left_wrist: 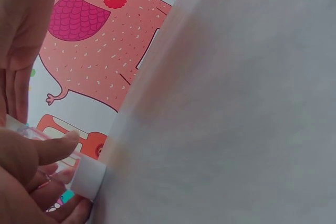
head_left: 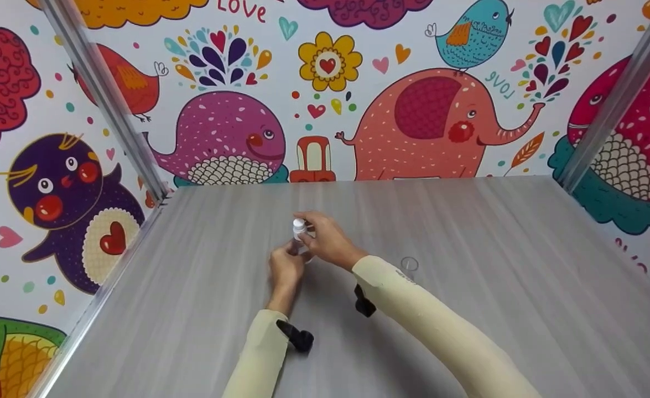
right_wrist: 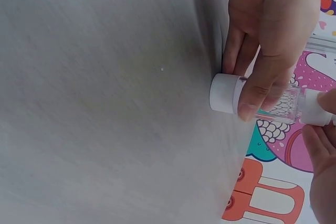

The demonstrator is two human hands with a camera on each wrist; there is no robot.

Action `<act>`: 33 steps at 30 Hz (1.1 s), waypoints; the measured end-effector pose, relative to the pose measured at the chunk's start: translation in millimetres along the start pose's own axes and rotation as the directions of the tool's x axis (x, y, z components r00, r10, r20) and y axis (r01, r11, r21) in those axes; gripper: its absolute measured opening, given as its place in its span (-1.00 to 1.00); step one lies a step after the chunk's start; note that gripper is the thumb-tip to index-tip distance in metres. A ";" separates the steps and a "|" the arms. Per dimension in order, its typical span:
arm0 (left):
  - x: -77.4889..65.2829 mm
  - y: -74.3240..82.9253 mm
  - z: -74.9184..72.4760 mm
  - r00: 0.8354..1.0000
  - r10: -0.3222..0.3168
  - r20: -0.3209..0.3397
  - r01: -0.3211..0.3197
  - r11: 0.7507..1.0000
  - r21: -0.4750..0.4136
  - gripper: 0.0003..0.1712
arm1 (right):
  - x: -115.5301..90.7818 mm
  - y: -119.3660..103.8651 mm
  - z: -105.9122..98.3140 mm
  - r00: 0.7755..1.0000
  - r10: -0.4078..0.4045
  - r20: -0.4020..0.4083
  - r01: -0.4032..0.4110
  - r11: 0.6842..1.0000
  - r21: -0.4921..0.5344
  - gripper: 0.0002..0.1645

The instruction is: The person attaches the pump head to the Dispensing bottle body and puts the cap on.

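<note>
Both hands are on a small clear bottle (right_wrist: pixel 283 106) with a white base (right_wrist: pixel 224 94) and a white top (head_left: pixel 299 225). It stands upright, its base down close to the table in the wrist views. My left hand (head_left: pixel 287 270) grips the clear body just above the base, thumb across the front in the left wrist view. Higher up, my right hand (head_left: pixel 329 239) pinches the white top between thumb and fingers; part of that top is hidden behind them. A small clear cap (head_left: pixel 409 265) is on the table to the right, beyond the right forearm.
The grey wood-grain table (head_left: pixel 219 331) meets a wall (head_left: pixel 313 99) printed with cartoon animals at the back. Metal posts (head_left: pixel 109 105) rise at the table's far corners. Black wrist mounts (head_left: pixel 297 336) hang under both sleeves.
</note>
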State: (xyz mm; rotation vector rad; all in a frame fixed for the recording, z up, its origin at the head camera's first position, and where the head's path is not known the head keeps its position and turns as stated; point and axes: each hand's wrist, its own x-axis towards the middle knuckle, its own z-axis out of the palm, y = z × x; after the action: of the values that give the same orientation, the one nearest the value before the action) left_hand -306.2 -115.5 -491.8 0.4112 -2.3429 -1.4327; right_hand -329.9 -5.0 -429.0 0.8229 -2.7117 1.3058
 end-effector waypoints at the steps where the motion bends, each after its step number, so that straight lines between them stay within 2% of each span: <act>1: 0.2 0.2 -0.1 1.000 0.001 0.002 -0.001 1.000 -0.003 -0.82 | 0.2 0.3 0.1 1.000 -0.001 -0.001 0.001 1.000 0.001 -0.43; 4: 0.7 0.3 -0.2 1.000 0.013 0.003 -0.013 1.000 0.003 -0.75 | 0.3 1.5 0.4 1.000 -0.003 -0.013 0.003 1.000 0.007 -0.43; 8: 0.0 1.1 -0.3 1.000 0.010 0.000 -0.010 1.000 0.013 -0.80 | -0.1 3.5 1.5 0.999 -0.003 -0.040 0.003 1.000 0.005 -0.45; 11: -0.1 1.8 -0.6 1.000 -0.003 0.004 0.003 1.000 0.013 -0.84 | -0.3 4.1 2.5 0.998 0.001 -0.059 0.000 1.000 0.006 -0.48; 17: 0.5 1.3 -0.7 0.999 -0.030 0.013 0.030 0.999 -0.013 -0.79 | -1.0 7.4 5.6 0.995 0.013 -0.097 -0.010 1.000 0.029 -0.51; 20: 0.6 1.4 0.2 0.999 -0.047 0.012 0.047 0.999 -0.012 -0.80 | -2.2 9.2 6.7 0.994 0.046 -0.102 -0.040 0.997 0.060 -0.45; 25: 2.6 1.5 2.5 0.999 -0.051 -0.006 0.051 0.999 0.001 -0.82 | -4.1 9.1 5.4 0.990 0.097 -0.100 -0.083 0.988 0.128 -0.24; 28: 2.6 1.5 2.7 0.998 -0.055 -0.010 0.055 0.998 -0.012 -0.82 | -4.7 8.5 3.4 0.991 0.085 -0.106 -0.067 0.984 0.166 -0.26; 33: 1.2 0.8 1.7 0.999 -0.038 -0.005 0.037 0.999 -0.020 -0.80 | -4.9 8.5 2.4 0.992 0.038 -0.122 -0.009 0.975 0.224 -0.41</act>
State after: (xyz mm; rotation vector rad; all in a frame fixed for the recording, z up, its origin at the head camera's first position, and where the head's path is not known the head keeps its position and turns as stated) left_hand -308.0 -114.4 -491.7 0.4556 -2.3264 -1.4683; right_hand -329.2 -0.2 -437.8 0.6966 -2.5183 1.6305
